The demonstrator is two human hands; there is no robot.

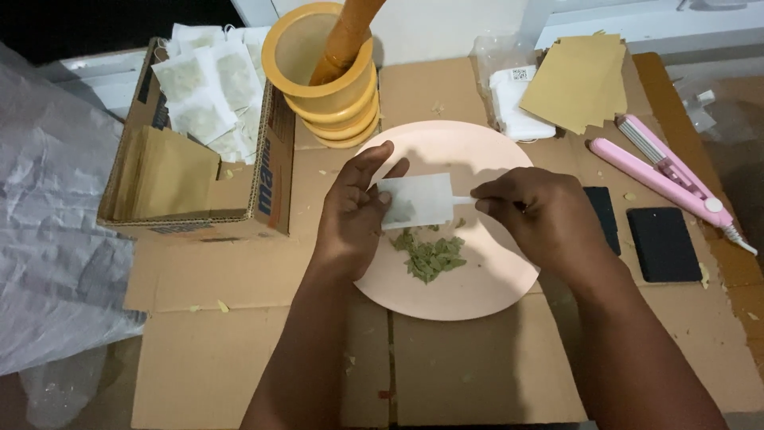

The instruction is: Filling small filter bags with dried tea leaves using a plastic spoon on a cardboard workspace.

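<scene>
Right over the round pale pink plate, a small white paper tea bag is held up by both hands. The left hand is closed on the bag's left side, with the thumb in front and the fingers behind. The right hand is pinched shut on the bag's right edge, where a thin white bit sticks out. A little heap of dry green crushed leaves is seen on the plate, just under the bag. The plate is set on flat brown cardboard that covers the table.

Behind the plate, a yellow plastic mortar is stood with an orange pestle leaning inside it. To the left, an open brown cardboard box is filled with more white bags and tan paper envelopes. A stack of tan paper sheets is laid at the back right. A pink and white mini heat sealer is laid on the right, near two flat black rectangles. Crumpled grey plastic sheet is piled at the far left.
</scene>
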